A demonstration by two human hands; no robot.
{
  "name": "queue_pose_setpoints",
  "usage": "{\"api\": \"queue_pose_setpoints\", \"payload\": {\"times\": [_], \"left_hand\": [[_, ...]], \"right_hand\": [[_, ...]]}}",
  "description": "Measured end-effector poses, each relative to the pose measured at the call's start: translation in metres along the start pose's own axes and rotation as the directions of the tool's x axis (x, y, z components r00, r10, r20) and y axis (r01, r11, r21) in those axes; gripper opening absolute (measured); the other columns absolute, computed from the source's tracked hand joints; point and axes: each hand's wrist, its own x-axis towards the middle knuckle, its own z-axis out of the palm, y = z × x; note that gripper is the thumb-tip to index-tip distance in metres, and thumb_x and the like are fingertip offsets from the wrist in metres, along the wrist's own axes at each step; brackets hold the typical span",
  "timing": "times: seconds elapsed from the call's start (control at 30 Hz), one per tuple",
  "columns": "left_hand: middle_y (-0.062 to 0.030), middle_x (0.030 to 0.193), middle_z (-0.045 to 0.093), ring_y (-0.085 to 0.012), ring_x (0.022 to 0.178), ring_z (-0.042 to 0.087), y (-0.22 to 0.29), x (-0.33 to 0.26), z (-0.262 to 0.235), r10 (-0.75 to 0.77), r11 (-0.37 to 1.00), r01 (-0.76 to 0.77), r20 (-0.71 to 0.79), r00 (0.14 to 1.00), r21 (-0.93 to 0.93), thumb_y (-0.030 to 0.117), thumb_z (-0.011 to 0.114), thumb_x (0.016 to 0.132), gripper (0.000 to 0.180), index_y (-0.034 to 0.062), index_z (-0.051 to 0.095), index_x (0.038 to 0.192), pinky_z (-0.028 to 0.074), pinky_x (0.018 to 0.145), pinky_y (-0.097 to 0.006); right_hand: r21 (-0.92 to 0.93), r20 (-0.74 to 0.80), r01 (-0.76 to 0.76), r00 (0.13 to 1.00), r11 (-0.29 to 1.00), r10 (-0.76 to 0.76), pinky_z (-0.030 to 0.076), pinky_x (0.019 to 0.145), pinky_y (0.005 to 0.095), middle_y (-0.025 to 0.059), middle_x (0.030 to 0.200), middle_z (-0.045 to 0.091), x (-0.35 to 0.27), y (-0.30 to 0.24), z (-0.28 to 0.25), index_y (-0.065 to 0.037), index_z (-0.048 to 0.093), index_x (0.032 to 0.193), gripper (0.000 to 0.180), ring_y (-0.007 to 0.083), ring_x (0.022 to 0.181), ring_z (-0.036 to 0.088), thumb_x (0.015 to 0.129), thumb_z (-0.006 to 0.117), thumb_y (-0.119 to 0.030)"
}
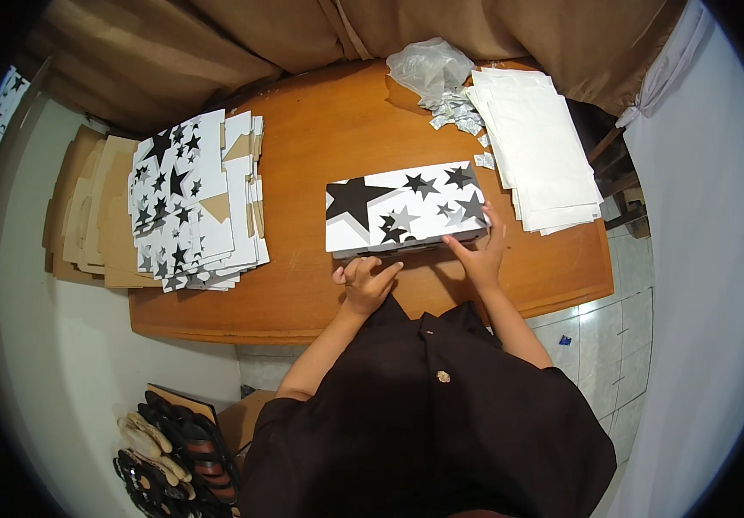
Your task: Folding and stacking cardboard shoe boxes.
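Observation:
A closed cardboard box (428, 207), white with black and grey stars, sits on the wooden table in front of me. Its near side is in shadow. My right hand (482, 252) grips its near right corner, the thumb at the front edge of the top and the fingers along the right end. Just before the near left part of the box is my left hand (365, 283). Its fingers are loosely bent, the thumb stands apart from them, and nothing shows in it. Whether its fingertips touch the box's near side I cannot tell.
On the table's left lie stacked flat star-printed cardboard sheets (182, 194), with brown cardboard pieces (100, 207) beside them. White paper sheets (540, 147) lie at the right. Small silvery packets (454, 112) spill near a clear plastic bag (428, 65). Sandals (186, 440) are at lower left.

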Motion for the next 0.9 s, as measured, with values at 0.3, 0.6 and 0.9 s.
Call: {"api": "queue_pose_setpoints", "payload": {"times": [0.3, 0.6, 0.9], "left_hand": [[-0.0056, 0.122, 0.054, -0.0202, 0.118, 0.048, -0.019, 0.025, -0.006, -0.190, 0.982, 0.188, 0.109, 0.976, 0.028, 0.034, 0.073, 0.072, 0.038, 0.0181, 0.063, 0.105, 0.014, 0.101, -0.048], [-0.0002, 0.093, 0.067, -0.0198, 0.097, 0.060, -0.049, 0.059, -0.010, -0.037, 0.990, 0.062, 0.188, 0.982, -0.128, 0.030, 0.070, 0.075, 0.023, 0.0116, 0.068, 0.090, 0.036, 0.080, -0.039], [-0.0007, 0.095, 0.067, -0.0213, 0.098, 0.059, -0.052, 0.043, 0.000, -0.050, 0.983, 0.080, 0.177, 0.983, -0.166, 0.029, 0.071, 0.074, 0.025, 0.0114, 0.069, 0.092, 0.037, 0.077, -0.037]], "right_hand": [[-0.289, 0.052, 0.148, 0.989, 0.946, -0.139, 0.043, 0.092, 0.0380, 0.0235, 0.129, 0.044, -0.012, 0.001, -0.002, -0.001, 0.065, 0.095, 0.040, 0.0360, 0.115, 0.049, 0.065, 0.083, -0.019], [-0.264, 0.021, 0.070, 0.998, 0.962, -0.067, 0.043, 0.092, 0.0380, 0.0238, 0.126, 0.047, -0.014, 0.008, 0.001, 0.000, 0.065, 0.095, 0.039, 0.0360, 0.114, 0.050, 0.065, 0.082, -0.018], [-0.337, 0.097, 0.209, 0.978, 0.918, -0.186, 0.041, 0.094, 0.0411, 0.0244, 0.130, 0.045, -0.013, 0.004, -0.001, -0.004, 0.066, 0.099, 0.036, 0.0364, 0.116, 0.048, 0.070, 0.079, -0.021]]}}
